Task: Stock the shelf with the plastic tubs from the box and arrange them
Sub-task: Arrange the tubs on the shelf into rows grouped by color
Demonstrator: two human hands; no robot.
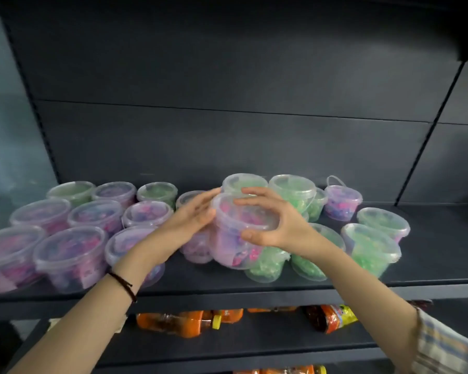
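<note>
While both hands are on it, the pink tub (pixel 227 238) sits tilted near the middle of the shelf (pixel 430 252), its lid leaning toward the person. Its base hangs over a green tub (pixel 265 263) just below and in front of it; whether it rests on that one or is lifted clear I cannot tell. The left hand (pixel 192 215) lies against the pink tub's left wall, fingers straight and close together, touching the plastic rather than wrapping it. The right hand (pixel 278 222) arches over the lid from the right, fingers curved across the top and thumb hooked at the near rim, so the lid edge is clasped between thumb and fingers.

Left of the pink tub stand the other pink tubs (pixel 95 214), packed in rows and touching one another. Behind it two stacked green tubs (pixel 292 187) rise higher than their neighbours. Farther right of it is a small purple tub (pixel 342 201) with its handle raised, and beyond that more green tubs (pixel 370 247) stand a little apart.

A dark cord bracelet (pixel 123 283) circles the left wrist, and a checked sleeve (pixel 443 346) covers the right upper arm. Below the pink tub, on the lower shelf, orange bottles (pixel 179 323) lie on their sides
</note>
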